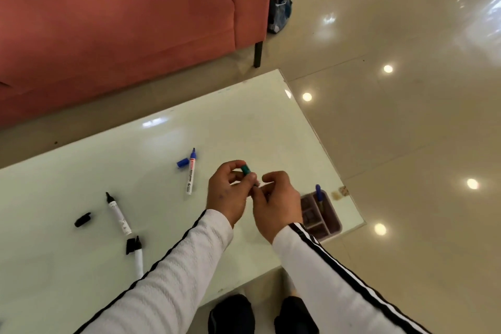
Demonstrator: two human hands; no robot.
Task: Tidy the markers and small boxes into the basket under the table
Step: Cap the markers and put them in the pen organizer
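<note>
You seem to be capping a green marker (246,170), pinched in your left hand (227,192) with your right hand (276,199) closed at its lower, blurred end, so next carry it right to the basket (332,214) showing under the table (244,116).

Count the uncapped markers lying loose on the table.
3: a blue marker mid-table, a black marker at left, another black marker nearer the sleeve, possibly partly hidden.
</note>
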